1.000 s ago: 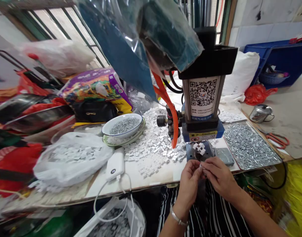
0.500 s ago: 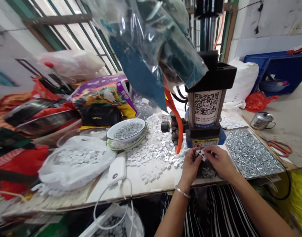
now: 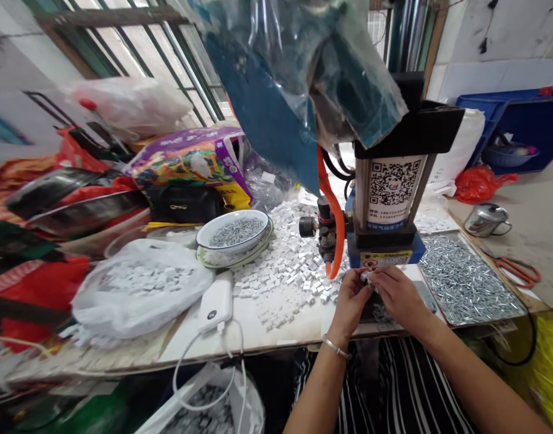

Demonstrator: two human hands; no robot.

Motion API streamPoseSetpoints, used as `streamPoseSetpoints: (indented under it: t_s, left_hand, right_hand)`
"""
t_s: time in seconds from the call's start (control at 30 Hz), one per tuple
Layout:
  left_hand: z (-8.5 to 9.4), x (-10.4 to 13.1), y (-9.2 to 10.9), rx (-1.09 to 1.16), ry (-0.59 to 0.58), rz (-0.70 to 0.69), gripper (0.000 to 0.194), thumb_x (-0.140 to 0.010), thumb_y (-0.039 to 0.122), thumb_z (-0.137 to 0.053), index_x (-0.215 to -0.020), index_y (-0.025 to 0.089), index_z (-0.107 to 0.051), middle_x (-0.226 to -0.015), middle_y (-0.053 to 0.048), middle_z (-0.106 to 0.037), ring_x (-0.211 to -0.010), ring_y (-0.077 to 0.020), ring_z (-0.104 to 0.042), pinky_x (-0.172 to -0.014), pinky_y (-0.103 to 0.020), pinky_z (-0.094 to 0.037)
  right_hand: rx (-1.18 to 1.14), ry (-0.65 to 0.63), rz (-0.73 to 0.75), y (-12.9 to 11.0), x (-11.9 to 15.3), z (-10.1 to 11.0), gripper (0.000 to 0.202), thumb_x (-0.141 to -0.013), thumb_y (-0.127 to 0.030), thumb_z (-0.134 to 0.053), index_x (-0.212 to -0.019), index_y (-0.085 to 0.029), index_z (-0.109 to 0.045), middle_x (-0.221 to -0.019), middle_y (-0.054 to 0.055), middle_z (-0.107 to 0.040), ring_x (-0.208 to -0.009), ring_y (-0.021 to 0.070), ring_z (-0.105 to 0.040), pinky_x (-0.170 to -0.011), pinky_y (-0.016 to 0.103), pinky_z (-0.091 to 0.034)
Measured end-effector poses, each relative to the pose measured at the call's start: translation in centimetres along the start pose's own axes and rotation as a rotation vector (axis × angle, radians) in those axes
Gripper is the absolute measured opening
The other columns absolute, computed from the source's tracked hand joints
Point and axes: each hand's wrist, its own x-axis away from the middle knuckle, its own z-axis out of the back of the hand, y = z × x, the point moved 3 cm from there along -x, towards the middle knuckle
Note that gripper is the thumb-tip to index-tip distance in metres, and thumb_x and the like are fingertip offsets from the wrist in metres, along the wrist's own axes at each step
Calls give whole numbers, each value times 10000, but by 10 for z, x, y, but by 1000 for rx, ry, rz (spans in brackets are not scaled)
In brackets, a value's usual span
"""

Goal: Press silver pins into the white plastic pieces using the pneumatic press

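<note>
Right in front of the press [image 3: 387,256], my two hands meet fingertip to fingertip. A small white plastic piece [image 3: 365,276] shows between them. My left hand [image 3: 350,304], with a silver bangle at the wrist, pinches it from the left. From the right, my right hand [image 3: 400,299] has its fingers closed at the same piece; they hide most of it. Loose metal pins [image 3: 382,314] lie on the dark surface just below my hands. A heap of white plastic pieces [image 3: 285,259] spreads to the left of the press.
A tray of metal pins [image 3: 473,283] lies at right, with orange-handled scissors [image 3: 515,271] and a metal cup [image 3: 486,220] beyond. Left stand a bowl of pins [image 3: 233,232], a power bank [image 3: 216,301] with cable and a white plastic bag [image 3: 140,295]. An orange hose [image 3: 337,223] hangs beside the press.
My right hand has shifted slightly left and closed in over the white piece, so less of it shows. The whole view has shifted a little, moving the press rightward in the picture.
</note>
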Motion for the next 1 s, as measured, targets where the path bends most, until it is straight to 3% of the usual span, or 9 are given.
streamPoseSetpoints:
  t_s: [0.13,0.27,0.4,0.6,0.7,1.0]
  left_hand:
    - [-2,2,-2,-17,-21,-11,294,-815,344,-770,-1064,220,-678,-1082,-37,-707,-1057,-204,-623,-999,-345,-454]
    - [-3,1,-7,-106,35,-31,305,-803,388,-769,-1048,225,-689,-1090,-42,-717,-1063,-218,-637,-1014,-371,-455]
    - [-1,-1,-10,-182,86,-26,292,-790,380,-761,-1024,218,-697,-1023,-33,-726,-998,-211,-645,-973,-366,-473]
    - [0,0,-14,-175,99,-3,292,-789,361,-746,-1038,215,-696,-1000,-36,-733,-946,-201,-650,-915,-346,-492]
    - [1,-1,-15,-171,93,-9,271,-799,357,-739,-1024,213,-697,-1010,-42,-729,-968,-204,-645,-927,-346,-485]
    - [-1,-2,-10,-192,41,17,250,-801,381,-740,-968,197,-712,-975,-38,-722,-933,-199,-634,-906,-330,-481]
  right_hand:
    - [4,0,-14,1,1,1,255,-979,-137,-488,-1096,-216,-701,-1058,111,-682,-1013,255,-620,-881,448,-556]
    - [-46,16,-83,2,5,7,287,-967,-147,-499,-1139,-239,-709,-1129,108,-635,-1075,248,-596,-917,446,-546]
    - [-79,-10,-146,10,28,17,325,-978,-197,-501,-1248,-259,-671,-1240,103,-602,-1169,248,-570,-996,449,-511]
    - [258,-42,-294,39,96,32,262,-981,-229,-478,-1110,-224,-706,-1096,107,-664,-1049,281,-596,-926,476,-482]
    - [410,-122,-315,42,117,33,263,-978,-264,-502,-1159,-246,-691,-1174,103,-664,-1106,301,-584,-899,467,-463]
    - [517,-108,-295,35,124,24,272,-976,-227,-500,-1191,-244,-667,-1224,101,-667,-1174,304,-568,-998,505,-407]
